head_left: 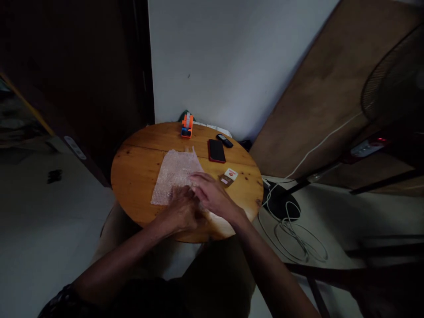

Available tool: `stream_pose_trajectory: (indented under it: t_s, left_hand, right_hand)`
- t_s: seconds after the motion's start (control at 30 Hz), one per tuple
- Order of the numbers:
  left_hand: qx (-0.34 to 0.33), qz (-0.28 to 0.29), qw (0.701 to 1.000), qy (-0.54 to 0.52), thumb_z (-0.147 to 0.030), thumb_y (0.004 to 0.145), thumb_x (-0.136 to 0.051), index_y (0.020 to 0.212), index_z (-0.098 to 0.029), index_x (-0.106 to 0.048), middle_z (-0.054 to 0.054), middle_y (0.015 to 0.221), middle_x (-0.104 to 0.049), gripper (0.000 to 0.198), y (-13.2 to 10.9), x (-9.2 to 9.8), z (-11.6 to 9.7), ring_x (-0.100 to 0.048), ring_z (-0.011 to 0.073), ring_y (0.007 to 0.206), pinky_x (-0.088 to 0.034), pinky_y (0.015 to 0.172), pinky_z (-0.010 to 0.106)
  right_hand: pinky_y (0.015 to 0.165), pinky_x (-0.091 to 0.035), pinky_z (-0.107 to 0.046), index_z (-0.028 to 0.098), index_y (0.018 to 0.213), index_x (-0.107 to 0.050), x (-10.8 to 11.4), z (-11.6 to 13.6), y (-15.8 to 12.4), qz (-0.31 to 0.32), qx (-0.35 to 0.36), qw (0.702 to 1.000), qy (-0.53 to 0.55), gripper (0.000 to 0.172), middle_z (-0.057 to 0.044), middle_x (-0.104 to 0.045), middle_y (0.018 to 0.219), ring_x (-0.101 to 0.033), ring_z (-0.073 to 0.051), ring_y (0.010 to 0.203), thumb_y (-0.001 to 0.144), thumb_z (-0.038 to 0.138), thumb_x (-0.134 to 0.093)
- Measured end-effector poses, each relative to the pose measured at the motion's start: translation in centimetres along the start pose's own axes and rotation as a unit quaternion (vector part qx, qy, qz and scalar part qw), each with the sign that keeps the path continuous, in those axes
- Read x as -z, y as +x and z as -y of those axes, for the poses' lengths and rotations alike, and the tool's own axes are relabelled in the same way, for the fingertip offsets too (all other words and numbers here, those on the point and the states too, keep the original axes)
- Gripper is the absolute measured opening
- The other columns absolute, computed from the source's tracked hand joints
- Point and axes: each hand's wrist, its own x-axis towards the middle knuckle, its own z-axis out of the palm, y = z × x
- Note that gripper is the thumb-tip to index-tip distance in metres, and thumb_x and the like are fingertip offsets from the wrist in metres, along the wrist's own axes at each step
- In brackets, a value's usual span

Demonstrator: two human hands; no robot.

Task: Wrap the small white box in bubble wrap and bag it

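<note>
A sheet of pinkish, translucent bubble wrap (175, 170) lies spread on the round wooden table (132, 176). Both hands meet over its lower right part. My left hand (185, 210) is low on the sheet, its fingers smeared by motion and partly behind the other hand. My right hand (212, 194) comes in from the right with fingers bent and drawn together, closed at the wrap's right edge. Whatever lies beneath the two hands is hidden.
An orange tape dispenser (187, 125) stands at the table's back. Towards the right are a dark phone in a red case (216, 151), a small black handset (224, 140) and a small brown-and-white box (228, 176). A coiled white cable (298, 238) lies on the floor near a stand fan (391, 84).
</note>
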Motion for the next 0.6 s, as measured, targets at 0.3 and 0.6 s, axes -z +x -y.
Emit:
stream_pose_trajectory:
  t_s: [0.3, 0.6]
  left_hand:
    - [-0.046, 0.036, 0.998, -0.026, -0.063, 0.077, -0.068, 0.129, -0.024, -0.061, 0.013, 0.151, -0.048, 0.065, -0.4, 0.9, 1.5, -0.043, 0.0388, 0.137, -0.03, 0.115, 0.064]
    - [0.006, 0.004, 0.999, 0.05, -0.039, 0.091, -0.054, 0.134, -0.016, -0.059, 0.015, 0.153, -0.049, 0.049, 3.2, 4.7, 6.0, -0.043, 0.0317, 0.142, -0.033, 0.119, 0.048]
  right_hand:
    - [0.097, -0.044, -0.042, 0.014, 0.127, -0.062, -2.3, -4.4, 3.5, 0.092, -0.231, 0.951, -0.185, 0.034, -0.016, -0.062, 0.135, -0.059, -0.03, 0.119, 0.1, 0.026, -0.044]
    - [0.093, -0.036, -0.04, 0.017, 0.128, -0.061, -4.1, -4.5, 1.9, 0.015, -0.213, 0.955, -0.207, 0.036, -0.013, -0.059, 0.141, -0.054, -0.028, 0.121, 0.103, 0.033, -0.04]
